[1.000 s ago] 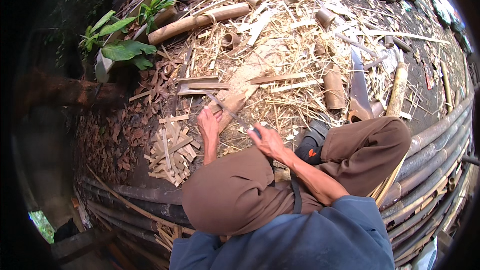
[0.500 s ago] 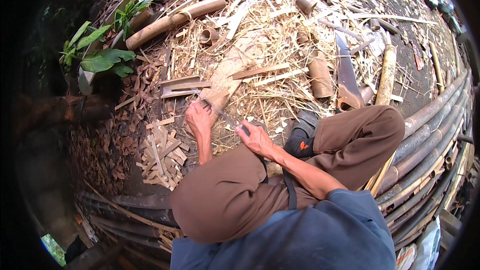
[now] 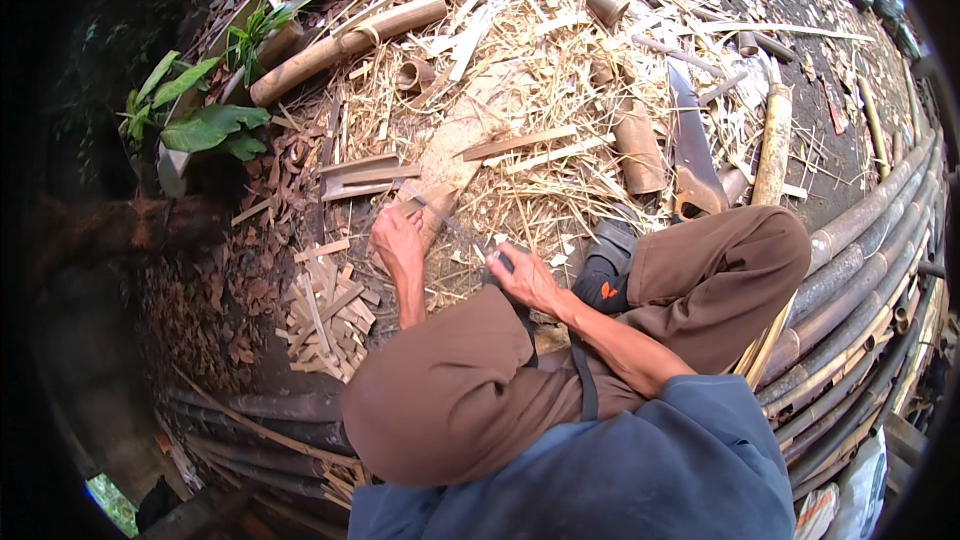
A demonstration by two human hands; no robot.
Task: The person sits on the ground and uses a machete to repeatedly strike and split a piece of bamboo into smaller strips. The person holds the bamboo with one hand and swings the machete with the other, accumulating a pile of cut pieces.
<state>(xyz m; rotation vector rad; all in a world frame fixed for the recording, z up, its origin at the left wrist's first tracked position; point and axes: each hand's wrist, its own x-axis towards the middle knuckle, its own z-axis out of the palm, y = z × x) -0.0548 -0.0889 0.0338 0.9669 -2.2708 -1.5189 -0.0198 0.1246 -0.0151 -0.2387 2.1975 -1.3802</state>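
- Head view: the right hand (image 3: pixel 527 278) grips the knife (image 3: pixel 456 228), fingers closed around the handle.
- The left hand (image 3: pixel 399 237) pinches a small bamboo piece (image 3: pixel 409 206) at the plank (image 3: pixel 452 158); exact fingertip contact cannot be told.
- The blade end lies at the piece, near the left fingers.
- Hazard: finger cut, if excess force makes the blade slip.
- Hazard: piece skidding, if the pinch loosens or the plank rocks.

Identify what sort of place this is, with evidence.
Probably an outdoor bamboo workshop: a handsaw lies among pale shavings, small cut pieces are heaped nearby, and long poles lie stacked at the right.
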